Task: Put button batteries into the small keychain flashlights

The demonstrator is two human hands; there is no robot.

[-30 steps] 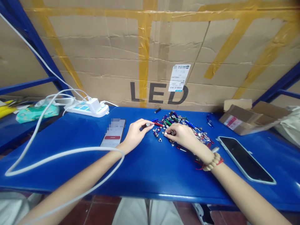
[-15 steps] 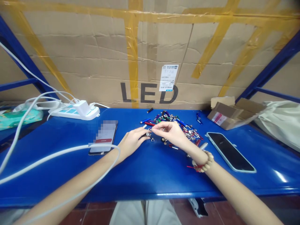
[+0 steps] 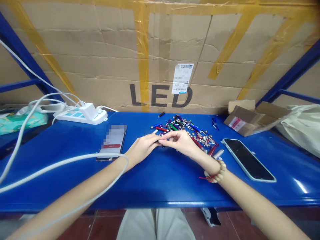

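Observation:
My left hand point(image 3: 143, 148) and my right hand point(image 3: 180, 142) meet fingertip to fingertip over the blue table point(image 3: 160, 180). Together they pinch a small dark cylindrical piece point(image 3: 159, 140), too small to name. Just behind my right hand lies a pile of small coloured pen-like keychain gadgets point(image 3: 190, 130) with metal clips and loose silver caps. A beaded bracelet point(image 3: 217, 173) sits on my right wrist. A white cable point(image 3: 75, 163) drapes over my left forearm.
A phone with a lit screen point(image 3: 112, 142) lies left of my hands, a dark phone point(image 3: 248, 159) to the right. A white power strip point(image 3: 81, 116) sits at back left, an open cardboard box point(image 3: 252, 118) at back right. A large "LED" carton point(image 3: 160, 56) walls the rear.
My right hand left the pile and came to my left hand, bringing a small part; both hands now pinch together. The camera view shifted slightly.

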